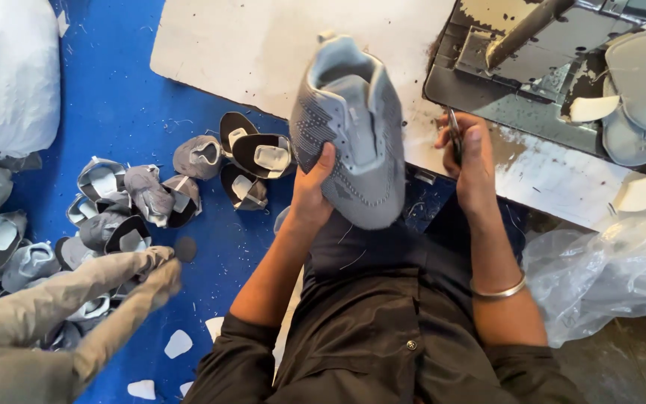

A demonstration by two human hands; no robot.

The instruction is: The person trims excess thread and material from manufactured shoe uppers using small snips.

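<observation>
**Grey shoe upper held up at the sewing bench**

Overhead, from the head camera, we see our left hand [310, 196] closed around the lower edge of a grey knitted shoe upper [351, 135], thumb pressed on its side, holding it upright above our lap and in front of the worn white worktable [248, 52]. Our right hand [472, 161] is curled shut, pinching a small dark metal snipping tool [454, 135] just beside the upper, at the table's edge. A silver bangle [499, 290] circles the right forearm. On the blue floor [121, 97] to the left lies a heap of grey and black shoe uppers [151, 194]. A grey metal sewing machine [532, 52] stands at upper right, with clear plastic bagging [607, 269] below it.
</observation>
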